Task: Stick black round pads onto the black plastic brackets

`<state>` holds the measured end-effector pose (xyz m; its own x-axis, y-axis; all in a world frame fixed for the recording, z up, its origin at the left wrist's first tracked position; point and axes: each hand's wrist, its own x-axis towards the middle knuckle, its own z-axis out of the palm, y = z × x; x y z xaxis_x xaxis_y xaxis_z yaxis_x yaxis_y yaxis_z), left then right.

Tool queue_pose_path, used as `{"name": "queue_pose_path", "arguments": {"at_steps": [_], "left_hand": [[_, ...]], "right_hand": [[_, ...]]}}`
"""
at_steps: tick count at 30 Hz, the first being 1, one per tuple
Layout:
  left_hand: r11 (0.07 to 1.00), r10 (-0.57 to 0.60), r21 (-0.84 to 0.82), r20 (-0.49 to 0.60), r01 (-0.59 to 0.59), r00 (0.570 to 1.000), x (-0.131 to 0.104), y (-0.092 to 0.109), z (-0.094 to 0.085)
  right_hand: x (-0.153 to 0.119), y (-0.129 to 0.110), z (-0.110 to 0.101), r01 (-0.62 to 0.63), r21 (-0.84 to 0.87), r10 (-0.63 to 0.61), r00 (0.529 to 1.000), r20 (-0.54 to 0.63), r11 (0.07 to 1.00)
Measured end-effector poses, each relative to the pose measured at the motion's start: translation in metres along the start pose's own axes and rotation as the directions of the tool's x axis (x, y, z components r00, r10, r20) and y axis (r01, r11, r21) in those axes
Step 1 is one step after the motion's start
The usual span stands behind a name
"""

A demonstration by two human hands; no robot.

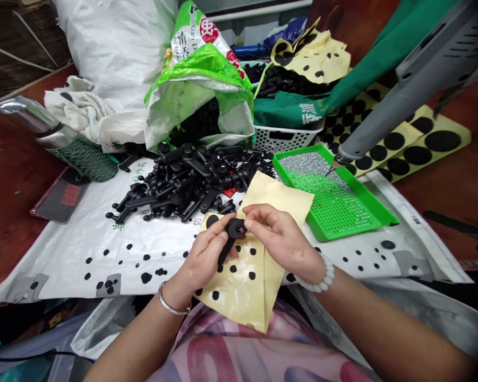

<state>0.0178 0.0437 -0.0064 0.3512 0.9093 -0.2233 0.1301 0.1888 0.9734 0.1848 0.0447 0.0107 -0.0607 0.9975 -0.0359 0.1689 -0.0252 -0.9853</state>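
Observation:
My left hand [209, 252] is closed round a black plastic part [236, 228] with a round end, held above the yellow sticker sheets. My right hand [284, 239] touches the rim of that round end with thumb and index finger pinched; whatever lies between the fingertips is too small to make out. Beneath both hands are yellow sheets [245, 292] with small black dots, their lower edge over the table's front edge. Behind the hands spreads a pile of similar black parts [183, 180] on the white sheeting [159, 249].
A green perforated tray [334, 212] with small silvery pieces stands right, under the tip of a grey electric tool [382, 111]. Behind are an open green-white bag [199, 74] and a white basket [287, 139]. A metal-topped bottle [75, 148] leans left, near a phone-like slab [61, 196].

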Motion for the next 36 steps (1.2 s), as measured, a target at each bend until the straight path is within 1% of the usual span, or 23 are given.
{"name": "queue_pose_path", "arguments": {"at_steps": [3,10,17,21,26,28,30,31,34,36], "left_hand": [[0.997,-0.004,-0.079,0.006,0.005,1.0,0.0,0.001,0.0],[0.971,-0.029,-0.239,-0.004,0.027,1.0,0.001,0.001,0.003],[0.951,-0.075,-0.301,0.008,0.074,0.997,0.003,0.0,0.004],[0.937,-0.093,-0.336,0.013,0.092,0.996,0.004,0.0,0.005],[0.951,-0.079,-0.297,0.018,0.081,0.997,0.003,0.006,0.006],[0.967,-0.063,-0.244,0.033,0.069,0.997,0.002,0.007,0.006],[0.985,-0.047,-0.162,0.031,0.051,0.998,0.002,0.006,0.006],[0.993,-0.036,-0.116,0.013,0.037,0.999,0.002,0.004,0.006],[1.0,0.016,-0.005,-0.068,-0.016,0.998,0.003,-0.003,0.006],[0.999,0.034,-0.004,-0.109,-0.034,0.993,0.004,-0.005,0.006]], "right_hand": [[0.0,-0.001,0.0,0.023,-0.002,-0.023,1.0,-0.006,1.0],[0.001,-0.002,0.003,0.014,-0.003,-0.014,1.0,-0.01,1.0],[0.005,-0.003,0.005,-0.017,0.006,0.017,1.0,-0.004,1.0],[0.008,-0.003,0.005,-0.04,-0.024,0.04,0.999,0.006,0.999],[0.01,0.003,0.005,-0.027,-0.027,0.027,0.999,0.016,0.999],[0.011,0.007,0.005,0.002,-0.057,-0.001,1.0,0.019,0.998],[0.01,0.01,0.005,0.052,-0.154,-0.05,0.999,0.012,0.987],[0.008,0.009,0.006,0.085,-0.222,-0.086,0.996,0.006,0.971],[-0.004,0.0,0.009,0.209,-0.424,-0.238,0.971,-0.016,0.881],[-0.014,-0.008,0.012,0.287,-0.478,-0.333,0.943,-0.013,0.83]]}}
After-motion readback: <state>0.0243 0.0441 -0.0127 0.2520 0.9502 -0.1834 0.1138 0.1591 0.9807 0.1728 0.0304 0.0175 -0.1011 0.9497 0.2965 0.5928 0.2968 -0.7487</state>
